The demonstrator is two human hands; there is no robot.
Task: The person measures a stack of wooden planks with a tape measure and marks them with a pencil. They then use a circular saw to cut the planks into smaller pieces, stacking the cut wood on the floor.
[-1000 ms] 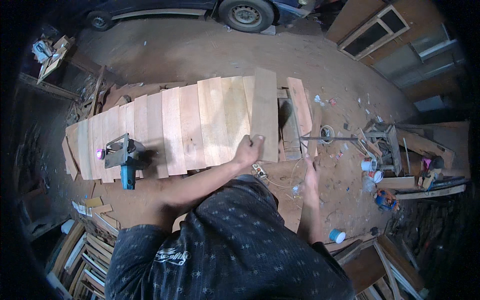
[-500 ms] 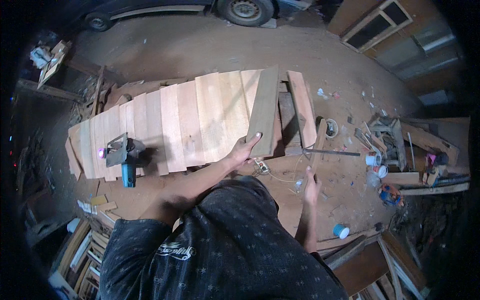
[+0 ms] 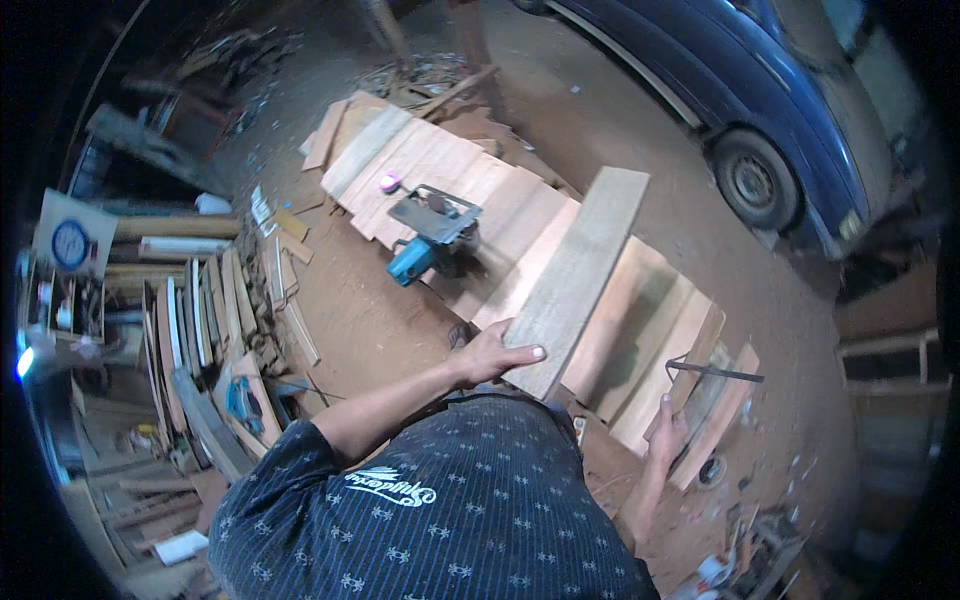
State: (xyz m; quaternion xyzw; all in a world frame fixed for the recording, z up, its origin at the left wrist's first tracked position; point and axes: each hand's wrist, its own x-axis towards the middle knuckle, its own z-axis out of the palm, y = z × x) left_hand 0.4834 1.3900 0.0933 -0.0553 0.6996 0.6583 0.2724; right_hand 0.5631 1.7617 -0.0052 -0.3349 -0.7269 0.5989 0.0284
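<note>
A long grey-brown plank (image 3: 590, 270) slants away from me above a row of pale boards (image 3: 530, 262). My left hand (image 3: 497, 355) grips its near end, thumb on top and the other fingers hidden beneath. In my right hand (image 3: 667, 432) is a try square (image 3: 712, 372), with a wooden stock and a thin dark metal blade pointing right. My fingers close round the lower part of its stock. To the left, a teal circular saw (image 3: 420, 258) rests on the boards, its flat metal base facing up.
Stacked timber strips (image 3: 195, 310) lie on the left, near another teal power tool (image 3: 243, 400). A blue vehicle (image 3: 720, 80) stands at the far right. Loose planks (image 3: 715, 440) lie at the row's right end, beside a small bucket (image 3: 711, 472). Scraps litter the dirt floor.
My view has turned left, bringing the timber stack into sight and shifting the vehicle rightward. The plank has moved leftward over the row, away from its right end. Both hands keep their holds.
</note>
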